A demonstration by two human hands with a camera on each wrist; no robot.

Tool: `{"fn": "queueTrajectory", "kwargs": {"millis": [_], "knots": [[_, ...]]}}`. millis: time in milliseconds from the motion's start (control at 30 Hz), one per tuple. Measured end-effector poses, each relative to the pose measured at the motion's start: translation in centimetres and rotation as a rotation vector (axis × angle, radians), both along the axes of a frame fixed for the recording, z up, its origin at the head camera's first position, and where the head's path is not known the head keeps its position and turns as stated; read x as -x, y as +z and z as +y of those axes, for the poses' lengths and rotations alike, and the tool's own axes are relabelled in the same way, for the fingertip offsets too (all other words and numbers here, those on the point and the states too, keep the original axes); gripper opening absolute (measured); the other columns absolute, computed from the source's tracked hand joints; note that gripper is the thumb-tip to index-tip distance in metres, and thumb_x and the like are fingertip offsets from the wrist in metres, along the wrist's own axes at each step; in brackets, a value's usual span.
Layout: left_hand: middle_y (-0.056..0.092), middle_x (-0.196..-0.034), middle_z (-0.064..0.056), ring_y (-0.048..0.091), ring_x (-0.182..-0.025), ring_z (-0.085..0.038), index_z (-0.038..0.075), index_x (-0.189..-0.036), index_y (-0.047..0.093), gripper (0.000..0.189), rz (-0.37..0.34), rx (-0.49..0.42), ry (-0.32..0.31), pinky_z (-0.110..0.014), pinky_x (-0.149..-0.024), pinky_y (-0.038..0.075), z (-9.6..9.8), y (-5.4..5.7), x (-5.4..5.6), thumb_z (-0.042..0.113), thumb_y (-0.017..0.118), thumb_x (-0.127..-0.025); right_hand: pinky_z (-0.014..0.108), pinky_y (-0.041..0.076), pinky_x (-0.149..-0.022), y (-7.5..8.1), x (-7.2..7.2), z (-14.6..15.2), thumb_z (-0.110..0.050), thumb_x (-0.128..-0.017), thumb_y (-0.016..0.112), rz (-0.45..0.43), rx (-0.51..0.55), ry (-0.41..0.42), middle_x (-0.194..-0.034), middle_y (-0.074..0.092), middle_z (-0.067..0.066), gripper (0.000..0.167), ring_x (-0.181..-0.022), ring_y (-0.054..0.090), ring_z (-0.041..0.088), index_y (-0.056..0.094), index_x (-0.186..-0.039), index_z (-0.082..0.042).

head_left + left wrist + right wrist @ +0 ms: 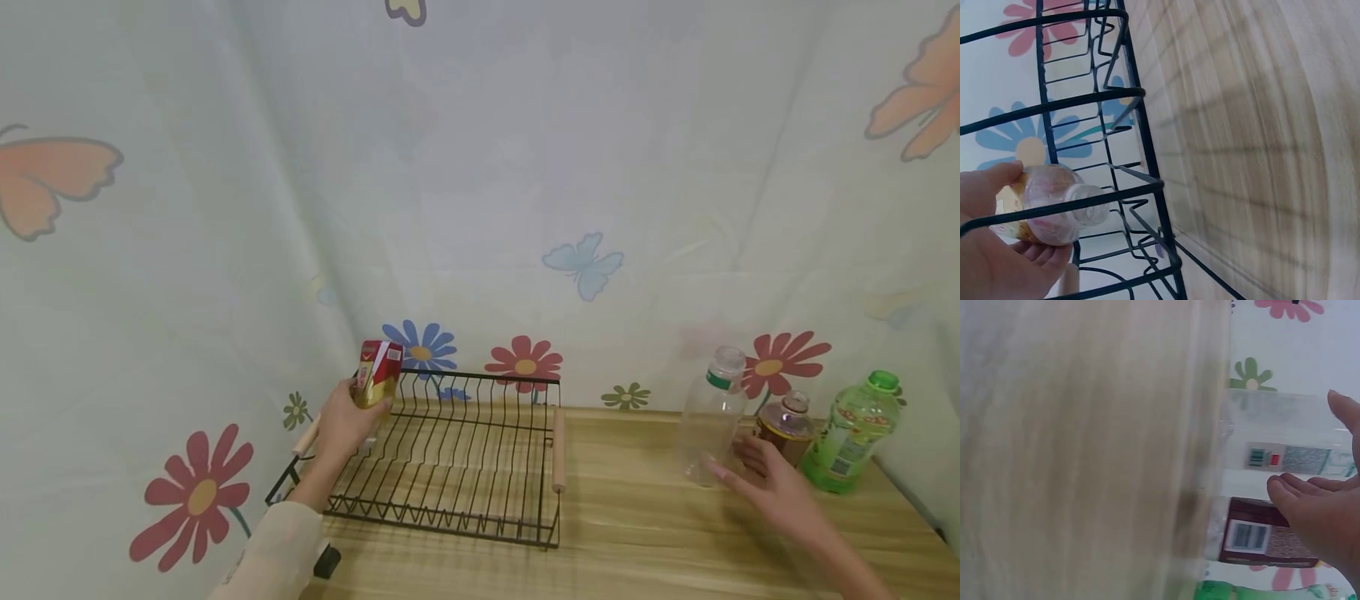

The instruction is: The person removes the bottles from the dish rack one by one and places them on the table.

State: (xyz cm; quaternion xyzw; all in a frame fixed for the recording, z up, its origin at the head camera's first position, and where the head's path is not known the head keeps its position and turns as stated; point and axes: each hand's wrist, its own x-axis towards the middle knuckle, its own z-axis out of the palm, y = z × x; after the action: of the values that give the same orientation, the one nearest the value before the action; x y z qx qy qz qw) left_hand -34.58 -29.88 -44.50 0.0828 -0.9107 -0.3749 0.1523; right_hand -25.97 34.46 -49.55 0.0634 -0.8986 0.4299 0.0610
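My left hand (347, 423) grips a plastic bottle (381, 371) with a red and yellow label at the left end of a black wire dish rack (442, 528). In the left wrist view the bottle (1050, 184) points its clear neck down toward the table, behind the rack's wires. Over on the right, my right hand (780, 492) has its thumb and fingers spread apart beside a tall clear bottle (705, 425). A bottle with a dark maroon label (1272, 534) stands close behind those fingers. Whether the hand touches the clear bottle, I cannot tell.
A green bottle (851, 433) stands at the far right, near the table's edge. The rack has a pale wooden handle (558, 450) at its right end. Behind the wooden table (622, 525) hangs a curtain (480, 167) printed with flowers and butterflies.
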Motion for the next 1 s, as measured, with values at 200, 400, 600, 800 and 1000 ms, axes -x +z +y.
{"fn": "queueTrajectory", "kwargs": {"millis": [200, 400, 600, 800, 1000], "knots": [[0.052, -0.151, -0.025, 0.062, -0.125, -0.043, 0.003, -0.161, 0.036, 0.092, 0.012, -0.014, -0.077, -0.057, -0.096, 0.057, 0.9, 1.0, -0.5, 0.049, 0.079, -0.094, 0.001, 0.043, -0.082, 1.7, -1.3, -0.4, -0.03, -0.103, 0.074, 0.108, -0.023, -0.023, -0.144, 0.048, 0.044, 0.077, -0.13, 0.052, 0.059, 0.035, -0.152, 0.015], [0.055, -0.149, -0.018, 0.065, -0.12, -0.037, 0.01, -0.16, 0.041, 0.087, 0.054, 0.033, -0.179, -0.052, -0.091, 0.06, 3.1, 2.7, -1.5, 0.046, 0.082, -0.093, 0.003, 0.048, -0.08, 4.0, -2.3, -1.0, -0.032, -0.104, 0.072, 0.209, 0.0, -0.079, -0.137, 0.058, 0.031, 0.064, -0.113, 0.058, -0.008, 0.047, -0.148, 0.007], [0.059, -0.143, -0.017, 0.066, -0.116, -0.035, 0.01, -0.156, 0.048, 0.081, 0.134, 0.062, -0.317, -0.047, -0.086, 0.06, 6.0, 4.4, -2.6, 0.033, 0.087, -0.09, 0.001, 0.047, -0.08, 6.5, -3.3, -2.3, -0.027, -0.101, 0.076, 0.334, -0.01, -0.091, -0.135, 0.063, 0.023, 0.059, -0.108, 0.046, -0.025, 0.052, -0.147, 0.001], [0.061, -0.141, -0.011, 0.064, -0.118, -0.03, 0.012, -0.155, 0.05, 0.081, 0.189, 0.13, -0.413, -0.045, -0.086, 0.06, 9.0, 5.7, -4.2, 0.031, 0.09, -0.088, 0.001, 0.046, -0.079, 8.2, -3.9, -4.8, -0.02, -0.097, 0.081, 0.434, -0.028, -0.062, -0.133, 0.066, 0.018, 0.056, -0.113, 0.049, -0.023, 0.057, -0.145, -0.003], [0.062, -0.142, -0.003, 0.063, -0.121, -0.023, 0.019, -0.154, 0.053, 0.08, 0.206, 0.142, -0.536, -0.042, -0.092, 0.059, 12.4, 7.1, -6.1, 0.031, 0.092, -0.085, 0.005, 0.046, -0.088, 9.0, -3.3, -7.3, -0.009, -0.089, 0.087, 0.546, -0.034, 0.041, -0.13, 0.067, 0.006, 0.062, -0.118, 0.053, -0.013, 0.06, -0.144, -0.011]]}}
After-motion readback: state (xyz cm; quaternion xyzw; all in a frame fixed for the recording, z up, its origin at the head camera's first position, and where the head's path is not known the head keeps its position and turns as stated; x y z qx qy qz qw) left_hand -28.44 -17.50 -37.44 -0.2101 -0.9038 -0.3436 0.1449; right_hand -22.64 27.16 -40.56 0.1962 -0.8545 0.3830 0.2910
